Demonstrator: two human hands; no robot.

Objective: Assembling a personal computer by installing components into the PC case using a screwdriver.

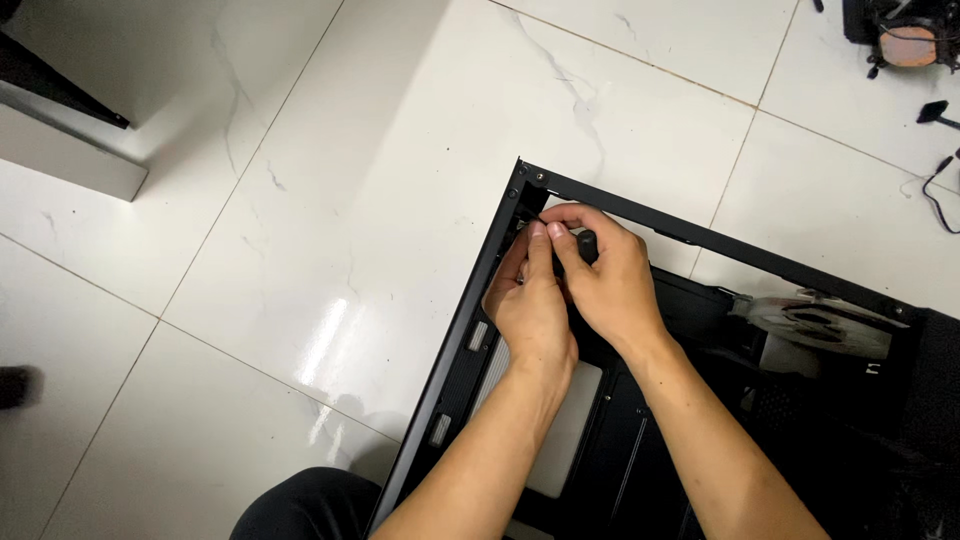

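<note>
I see both hands, left hand (528, 310) and right hand (605, 275), pinching a small black part (586, 243) at the case corner (528, 185); case (700, 237) interior open beneath them, fitting unfinished.

Glossy white marble-look floor tiles (330, 200), grey veining, thin tan grout lines running diagonally. Overhead light glares off the tile as a bright streak, lower centre. Top left: pale grey furniture base (70, 160) with a dark slanted panel (55, 85) above it. Top right: black cables (940, 185) lying on the tiles.
</note>
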